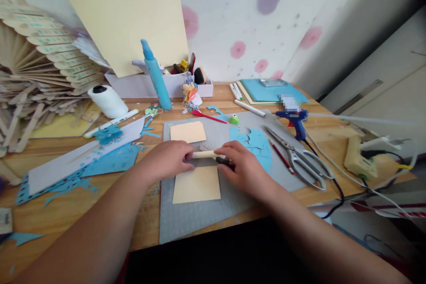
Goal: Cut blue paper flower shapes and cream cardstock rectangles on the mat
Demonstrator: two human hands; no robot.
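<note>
A narrow cream paper roll or strip [204, 154] lies crosswise over the grey cutting mat [186, 226]. My left hand [169, 158] has its fingers closed on the strip's left end. My right hand [241, 165] is at its right end, fingers bent around a dark, pen-like object [223, 161] whose tip points left. Just below the strip is a cream paper square [197, 185], and above it a peach-coloured paper piece [188, 132]. Blue cut paper [254, 144] lies on the mat, to the right of my right hand.
Scissors [293, 155], a red pencil [282, 158] and a blue glue gun [295, 120] are on the right. A blue bottle [156, 77] stands at the back. White board [83, 155], blue scraps and a thread spool [108, 101] lie left. A power strip [358, 156] sits far right.
</note>
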